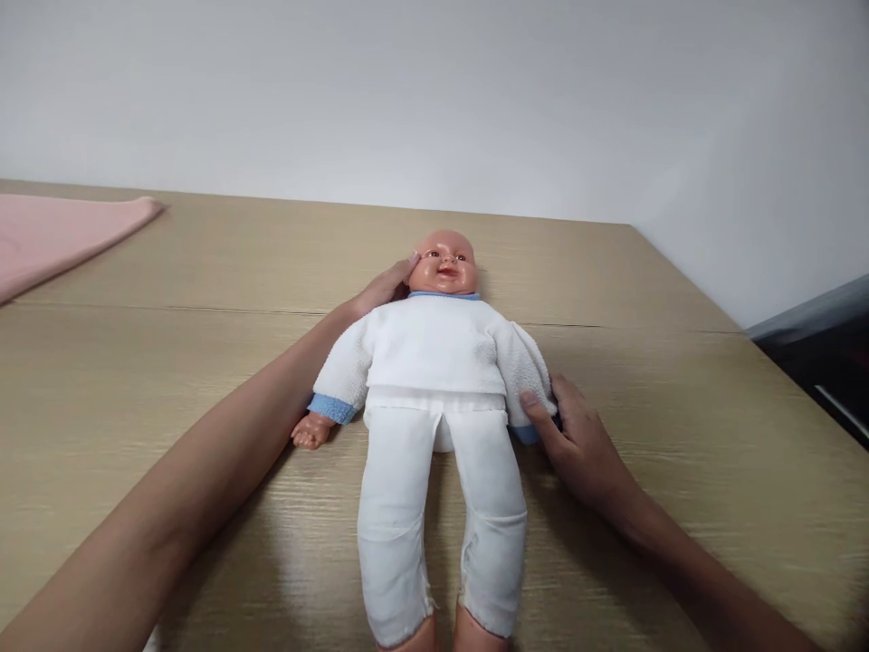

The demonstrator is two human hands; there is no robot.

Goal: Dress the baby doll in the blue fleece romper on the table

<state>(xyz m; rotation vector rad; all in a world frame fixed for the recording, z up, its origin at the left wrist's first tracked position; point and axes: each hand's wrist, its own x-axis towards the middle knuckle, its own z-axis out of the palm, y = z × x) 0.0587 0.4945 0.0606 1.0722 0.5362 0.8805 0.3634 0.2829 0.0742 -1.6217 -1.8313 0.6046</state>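
A baby doll (438, 353) in a white top with blue trim and white trousers lies face up, its head toward the wall. My left hand (386, 283) cups the side of its head, thumb against the cheek, with most of the fingers hidden behind it. Around the doll's sleeve near the blue cuff, my right hand (577, 435) is closed, thumb on top. That sleeve's end shows no doll hand, while the other plastic hand (312, 430) pokes out beside my left forearm. The doll's feet are cut off by the bottom edge.
The doll rests on a light wood table (224, 362) with a seam running across it. A pink cloth (61, 235) lies at the far left. Behind the table stands a pale wall (407, 100), and a dark object (828, 353) is beyond the right edge.
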